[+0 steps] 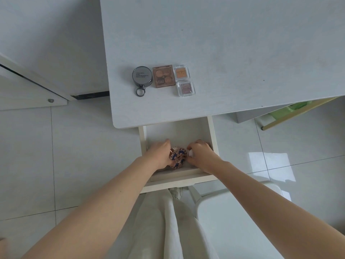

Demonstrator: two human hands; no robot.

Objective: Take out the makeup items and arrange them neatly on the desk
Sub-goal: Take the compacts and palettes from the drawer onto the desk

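White laminate desk (224,43), seen from above, with its drawer (212,139) pulled open: both of a person's hands reach inside. The left hand (160,154) curls around a rose-gold compact (177,157) patterned in dark blue, lying at the drawer's front; the right hand (200,152) closes its fingers on a small white item (190,152), mostly hidden. Four makeup items already sit together on the desktop: a round grey compact (142,76) with a ring, a brown eyeshadow palette (164,76) just beside it, then two clear single-shadow cases, orange (181,72) above mauve (185,88).
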